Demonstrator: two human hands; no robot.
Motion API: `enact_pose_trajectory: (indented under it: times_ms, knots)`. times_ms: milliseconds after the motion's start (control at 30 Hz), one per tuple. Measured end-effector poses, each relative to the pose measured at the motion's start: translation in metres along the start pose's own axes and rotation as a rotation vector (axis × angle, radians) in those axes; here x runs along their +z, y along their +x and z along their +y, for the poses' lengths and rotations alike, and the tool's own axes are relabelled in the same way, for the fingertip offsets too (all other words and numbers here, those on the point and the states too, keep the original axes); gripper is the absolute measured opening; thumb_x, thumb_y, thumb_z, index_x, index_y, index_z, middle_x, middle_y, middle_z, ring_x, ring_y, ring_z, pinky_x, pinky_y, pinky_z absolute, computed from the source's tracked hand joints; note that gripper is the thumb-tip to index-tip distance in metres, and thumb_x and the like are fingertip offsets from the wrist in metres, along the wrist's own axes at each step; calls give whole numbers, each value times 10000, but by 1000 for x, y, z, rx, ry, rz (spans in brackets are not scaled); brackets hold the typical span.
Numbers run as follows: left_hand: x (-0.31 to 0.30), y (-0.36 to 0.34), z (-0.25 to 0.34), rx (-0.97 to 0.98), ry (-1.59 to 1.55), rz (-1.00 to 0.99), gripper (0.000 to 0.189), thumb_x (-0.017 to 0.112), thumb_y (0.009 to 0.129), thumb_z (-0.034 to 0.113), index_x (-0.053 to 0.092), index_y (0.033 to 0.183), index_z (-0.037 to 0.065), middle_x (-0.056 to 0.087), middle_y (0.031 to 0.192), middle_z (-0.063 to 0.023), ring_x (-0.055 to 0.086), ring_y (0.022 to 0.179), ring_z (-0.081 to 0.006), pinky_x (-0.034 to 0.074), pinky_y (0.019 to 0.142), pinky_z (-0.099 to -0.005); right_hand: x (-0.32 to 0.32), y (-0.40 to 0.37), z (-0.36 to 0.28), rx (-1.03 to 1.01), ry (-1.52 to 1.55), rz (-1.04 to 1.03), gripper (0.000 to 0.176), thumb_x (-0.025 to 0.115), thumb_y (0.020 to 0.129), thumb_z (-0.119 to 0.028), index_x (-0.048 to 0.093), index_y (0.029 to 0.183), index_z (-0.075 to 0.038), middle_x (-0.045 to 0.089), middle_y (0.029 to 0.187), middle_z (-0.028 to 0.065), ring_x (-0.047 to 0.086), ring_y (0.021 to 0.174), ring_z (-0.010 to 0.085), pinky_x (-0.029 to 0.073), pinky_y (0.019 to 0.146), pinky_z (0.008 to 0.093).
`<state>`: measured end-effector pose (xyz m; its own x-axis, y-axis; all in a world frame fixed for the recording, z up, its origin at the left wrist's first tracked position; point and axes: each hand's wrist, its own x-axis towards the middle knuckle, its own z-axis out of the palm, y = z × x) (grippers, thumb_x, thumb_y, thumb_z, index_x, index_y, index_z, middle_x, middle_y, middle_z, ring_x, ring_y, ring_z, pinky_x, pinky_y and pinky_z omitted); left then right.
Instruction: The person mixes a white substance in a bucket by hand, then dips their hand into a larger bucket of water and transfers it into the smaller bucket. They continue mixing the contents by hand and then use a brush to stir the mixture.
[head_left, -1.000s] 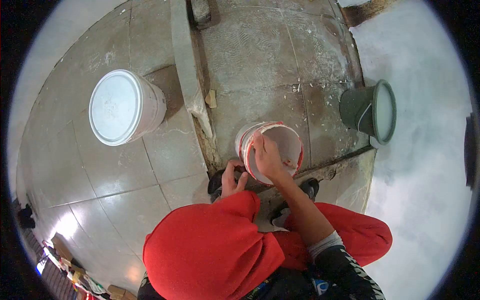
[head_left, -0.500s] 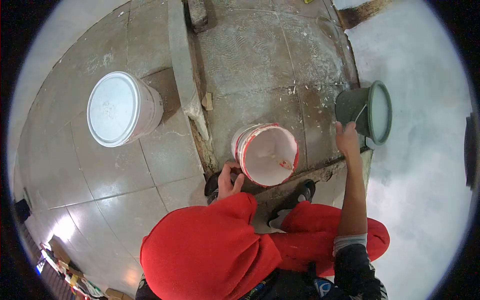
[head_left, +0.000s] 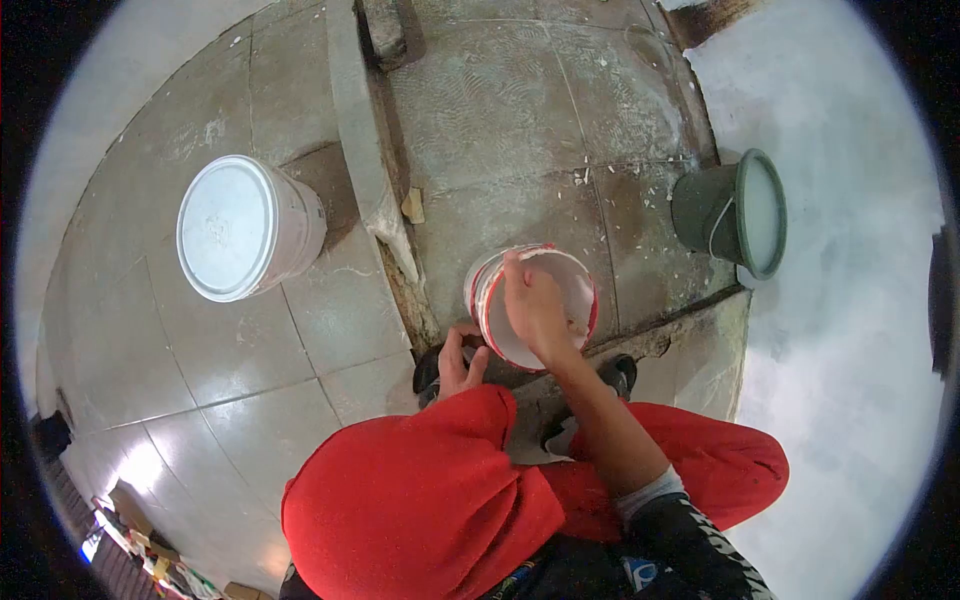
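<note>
A white bucket [head_left: 486, 322] with a red-marked rim stands in front of me, its pale inside facing up. My left hand [head_left: 462, 362] is at its lower left side, fingers curled against it. My right hand [head_left: 535, 310] is over the bucket's mouth, fingers closed near the upper left rim. Whatever the right fingers hold, if anything, is hidden. A small brownish piece [head_left: 576, 327] inside the bucket is mostly covered by that hand. To the right, a dark green bucket [head_left: 708, 215] holds pale liquid, its thin handle hanging at the side.
A lidded white bucket [head_left: 228, 228] stands on the tiles to the left. A raised ledge [head_left: 362, 150] with a broken end runs between the floor areas. White chips [head_left: 585, 178] lie scattered. My red-trousered knees [head_left: 400, 480] are close to the bucket.
My right hand has moved left from the green bucket's handle to over the white bucket. The green bucket's handle has dropped against its side. My left hand stays in place.
</note>
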<state>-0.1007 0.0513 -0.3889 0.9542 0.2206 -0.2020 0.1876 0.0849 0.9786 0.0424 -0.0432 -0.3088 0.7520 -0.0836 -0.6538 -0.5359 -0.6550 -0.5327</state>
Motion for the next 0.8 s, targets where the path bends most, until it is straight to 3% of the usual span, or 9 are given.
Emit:
enact_pose_trajectory:
  times_ms: [67, 167, 300, 367, 500, 567, 667, 767, 800]
  knots:
    - [0, 1, 2, -11, 27, 8, 218, 588, 890, 145, 519, 1048, 12, 572, 866, -100, 536, 797, -203, 444, 767, -331, 5, 1, -9, -68, -76, 200, 647, 400, 993, -482, 617, 752, 78, 621, 752, 311, 608, 759, 498, 442, 716, 516]
    - [1, 2, -6, 29, -23, 3, 224, 597, 889, 159, 517, 1041, 15, 576, 863, -105, 540, 796, -208, 442, 755, -333, 13, 9, -5, -136, -68, 247, 614, 378, 1012, -419, 623, 765, 87, 614, 778, 335, 611, 808, 514, 433, 710, 529]
    - [1, 3, 2, 9, -17, -21, 224, 600, 892, 179, 517, 1026, 20, 587, 855, -109, 555, 785, -213, 438, 733, -336, 13, 9, -2, -133, -7, 171, 567, 349, 1029, -349, 602, 769, 87, 594, 767, 337, 607, 787, 505, 421, 685, 531]
    - [1, 3, 5, 18, 16, -11, 224, 599, 893, 184, 517, 1024, 21, 589, 851, -109, 558, 780, -215, 436, 727, -337, 12, 8, 4, -295, 40, 152, 563, 327, 1029, -338, 617, 782, 76, 593, 798, 348, 588, 796, 533, 429, 689, 564]
    - [2, 4, 4, 37, 24, 2, 234, 602, 892, 194, 518, 1030, 24, 595, 835, -105, 561, 770, -221, 440, 729, -335, 22, 14, 20, -352, 125, 200, 549, 316, 1036, -338, 584, 781, 68, 578, 770, 333, 568, 754, 528, 409, 669, 555]
    - [2, 5, 8, 48, 32, 8, 242, 604, 893, 201, 517, 1033, 23, 596, 832, -105, 562, 767, -222, 441, 729, -335, 24, 15, 22, -395, 215, 242, 488, 359, 1052, -304, 516, 764, 57, 481, 625, 187, 445, 574, 300, 389, 602, 448]
    - [3, 4, 9, 17, 43, 4, 251, 601, 889, 198, 518, 1044, 19, 599, 832, -107, 565, 770, -224, 447, 740, -338, 26, 17, 29, -438, 257, 261, 458, 362, 1053, -290, 498, 768, 43, 460, 634, 173, 447, 589, 267, 391, 601, 446]
    - [1, 2, -3, 39, 29, 16, 268, 605, 885, 207, 517, 1052, 17, 601, 836, -111, 568, 778, -225, 450, 753, -344, 17, 19, 37, -174, 273, 74, 535, 337, 1041, -380, 562, 817, 50, 595, 750, 259, 591, 712, 398, 410, 663, 497]
    - [0, 2, -6, 15, -15, -9, 266, 584, 900, 216, 525, 1069, 20, 593, 872, -97, 545, 801, -209, 430, 773, -329, 11, 23, 43, -177, 274, 70, 535, 337, 1041, -380, 562, 817, 50, 595, 750, 259, 591, 712, 398, 410, 663, 497]
